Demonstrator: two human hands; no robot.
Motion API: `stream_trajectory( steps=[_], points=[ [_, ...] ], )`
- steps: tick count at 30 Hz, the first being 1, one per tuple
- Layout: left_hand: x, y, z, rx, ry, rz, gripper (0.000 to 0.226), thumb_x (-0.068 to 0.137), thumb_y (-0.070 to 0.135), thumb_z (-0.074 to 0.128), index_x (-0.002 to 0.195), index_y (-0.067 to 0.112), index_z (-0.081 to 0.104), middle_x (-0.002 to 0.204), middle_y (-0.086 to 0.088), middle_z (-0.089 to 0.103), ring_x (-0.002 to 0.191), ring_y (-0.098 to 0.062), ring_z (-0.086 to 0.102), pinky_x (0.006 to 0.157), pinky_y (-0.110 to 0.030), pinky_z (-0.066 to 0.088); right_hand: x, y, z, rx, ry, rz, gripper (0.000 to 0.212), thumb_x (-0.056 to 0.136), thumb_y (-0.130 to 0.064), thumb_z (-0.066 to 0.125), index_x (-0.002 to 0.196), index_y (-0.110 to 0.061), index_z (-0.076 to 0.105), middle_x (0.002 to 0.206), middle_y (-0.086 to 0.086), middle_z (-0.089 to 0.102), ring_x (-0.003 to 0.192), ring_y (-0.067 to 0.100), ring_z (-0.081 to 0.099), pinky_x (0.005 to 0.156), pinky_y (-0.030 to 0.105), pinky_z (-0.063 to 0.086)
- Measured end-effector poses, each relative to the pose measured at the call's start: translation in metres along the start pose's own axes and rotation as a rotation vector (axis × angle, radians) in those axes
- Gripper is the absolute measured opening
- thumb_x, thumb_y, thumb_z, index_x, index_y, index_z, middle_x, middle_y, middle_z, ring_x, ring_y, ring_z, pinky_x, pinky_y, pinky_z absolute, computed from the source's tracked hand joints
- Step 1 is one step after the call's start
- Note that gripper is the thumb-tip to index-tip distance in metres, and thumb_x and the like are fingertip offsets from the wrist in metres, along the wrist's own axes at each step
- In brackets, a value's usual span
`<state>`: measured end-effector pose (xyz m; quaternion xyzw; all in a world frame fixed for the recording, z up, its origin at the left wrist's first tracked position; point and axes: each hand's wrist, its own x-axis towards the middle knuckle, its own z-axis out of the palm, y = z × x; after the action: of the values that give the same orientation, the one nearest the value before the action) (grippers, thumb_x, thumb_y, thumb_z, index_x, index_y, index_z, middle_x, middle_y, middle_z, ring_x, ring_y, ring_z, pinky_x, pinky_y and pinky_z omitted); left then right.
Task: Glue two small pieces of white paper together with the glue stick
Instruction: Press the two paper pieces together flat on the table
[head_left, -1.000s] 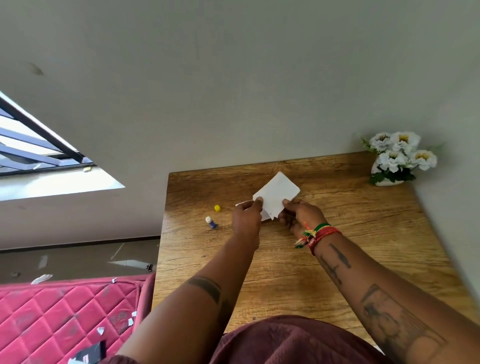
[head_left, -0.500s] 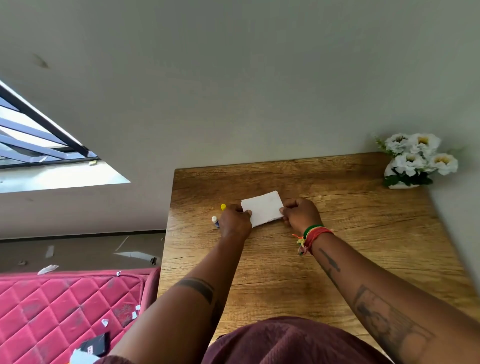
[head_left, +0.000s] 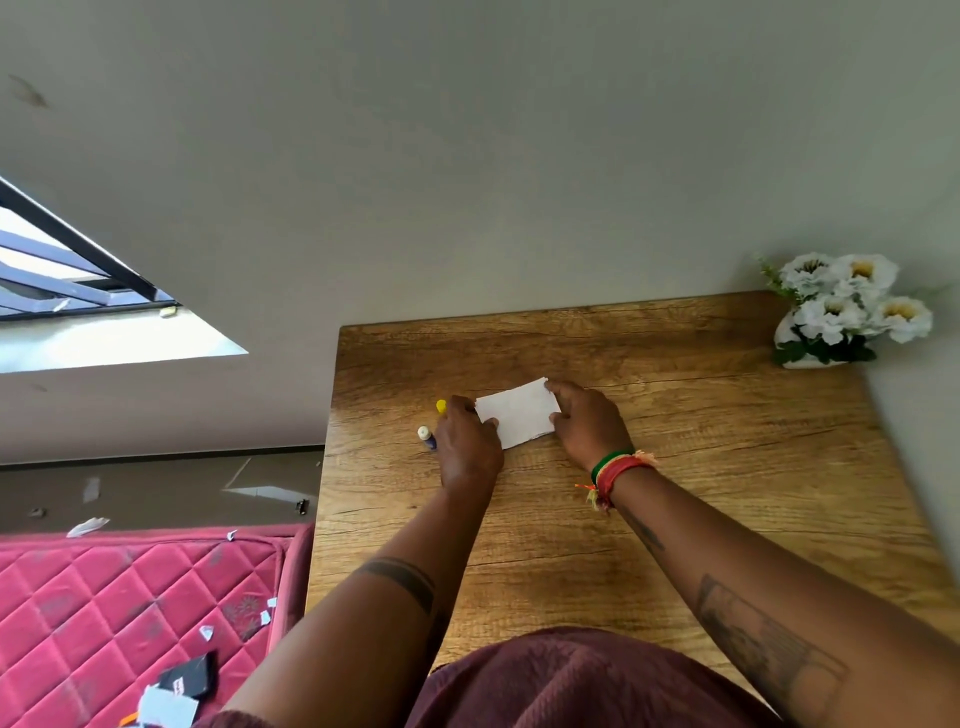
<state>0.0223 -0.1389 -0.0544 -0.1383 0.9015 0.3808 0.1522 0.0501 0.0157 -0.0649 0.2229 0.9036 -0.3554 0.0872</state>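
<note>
white paper (head_left: 517, 413): flat on table | glue stick (head_left: 427, 437): uncapped, beside it, left

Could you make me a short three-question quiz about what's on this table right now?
1. True or false: the white paper lies flat on the wooden table.
2. Which lies to the left of the left hand? A) the flowers B) the glue stick C) a phone
3. Fill in: the bracelets are on the ____ wrist.

Key: 1 true. 2 B: the glue stick lies there, with its yellow cap off beside it; the flowers stand at the far right corner. 3 right; the right hand presses the paper's other edge.
</note>
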Motion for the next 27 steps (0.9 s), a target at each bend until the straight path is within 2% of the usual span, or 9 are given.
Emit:
stream_trajectory(
  steps=[4,7,9,11,15,18,20,22,27],
  points=[
    [-0.009,-0.001,0.002,0.081,0.000,0.095,0.039,0.101,0.016,0.060,0.138,0.016,0.048,0.134,-0.013,0.052,0.115,-0.033,0.059,0.080,-0.039,0.047,0.001,0.004,0.004,-0.126,-0.079,-0.020,0.052,0.100,-0.018,0.053,0.149,-0.034,0.047,0.144,0.015,0.052,0.126,0.032,0.056,0.104,0.037,0.048],
    [-0.017,-0.007,0.001,0.395,-0.002,0.273,0.043,0.104,0.020,0.051,0.147,0.022,0.046,0.144,-0.014,0.041,0.126,-0.035,0.050,0.092,-0.048,0.050,0.002,0.000,0.002,-0.225,-0.118,-0.053,0.053,0.101,-0.022,0.048,0.152,-0.035,0.041,0.143,0.016,0.049,0.125,0.034,0.055,0.103,0.040,0.049],
    [-0.021,-0.012,0.005,0.604,-0.081,0.464,0.050,0.107,0.027,0.042,0.156,0.023,0.038,0.162,-0.013,0.029,0.146,-0.037,0.032,0.114,-0.051,0.035,0.004,-0.001,-0.001,-0.299,-0.131,-0.078,0.054,0.100,-0.026,0.046,0.152,-0.037,0.039,0.141,0.015,0.050,0.125,0.035,0.054,0.100,0.042,0.051],
    [-0.025,-0.018,0.012,0.669,-0.209,0.560,0.057,0.110,0.037,0.030,0.163,0.020,0.021,0.173,-0.010,0.008,0.158,-0.033,0.010,0.125,-0.048,0.015,0.004,-0.003,-0.005,-0.367,-0.151,-0.085,0.053,0.100,-0.031,0.043,0.152,-0.038,0.039,0.141,0.015,0.049,0.124,0.036,0.053,0.100,0.044,0.050],
    [-0.027,-0.029,0.019,0.766,-0.274,0.597,0.068,0.108,0.044,0.020,0.165,0.016,-0.003,0.172,-0.009,-0.014,0.159,-0.028,-0.009,0.127,-0.046,-0.002,0.000,-0.016,-0.012,-0.567,-0.148,-0.107,0.054,0.099,-0.037,0.045,0.152,-0.030,0.038,0.149,0.015,0.039,0.133,0.037,0.043,0.104,0.047,0.044],
    [-0.023,-0.028,0.016,0.812,-0.300,0.608,0.070,0.106,0.046,0.018,0.164,0.018,-0.009,0.172,-0.007,-0.017,0.159,-0.027,-0.012,0.127,-0.047,-0.005,-0.012,-0.015,-0.004,-0.638,-0.108,-0.338,0.061,0.100,-0.037,0.045,0.156,-0.022,0.027,0.158,0.011,0.030,0.146,0.034,0.027,0.111,0.049,0.033],
    [-0.021,-0.026,0.015,0.797,-0.324,0.596,0.070,0.105,0.046,0.016,0.163,0.021,-0.013,0.172,-0.004,-0.018,0.159,-0.025,-0.014,0.127,-0.047,-0.007,-0.019,-0.002,0.008,-0.604,-0.188,-0.444,0.063,0.105,-0.036,0.034,0.162,-0.019,0.010,0.170,0.005,0.010,0.156,0.026,0.008,0.123,0.045,0.018],
    [-0.021,-0.025,0.015,0.811,-0.343,0.579,0.070,0.105,0.047,0.015,0.163,0.021,-0.017,0.171,-0.003,-0.020,0.158,-0.024,-0.016,0.128,-0.049,-0.006,-0.021,0.007,0.014,-0.566,-0.266,-0.422,0.066,0.106,-0.036,0.028,0.161,-0.021,-0.006,0.170,0.000,-0.010,0.157,0.019,-0.008,0.126,0.040,0.001],
    [-0.024,-0.029,0.015,0.930,-0.357,0.575,0.081,0.102,0.056,0.018,0.159,0.018,-0.025,0.167,-0.004,-0.032,0.155,-0.025,-0.025,0.126,-0.054,-0.007,-0.016,0.004,0.010,-0.530,-0.345,-0.381,0.089,0.097,-0.038,0.048,0.160,-0.025,-0.013,0.168,-0.004,-0.018,0.156,0.016,-0.013,0.126,0.042,-0.002]
  ],
)
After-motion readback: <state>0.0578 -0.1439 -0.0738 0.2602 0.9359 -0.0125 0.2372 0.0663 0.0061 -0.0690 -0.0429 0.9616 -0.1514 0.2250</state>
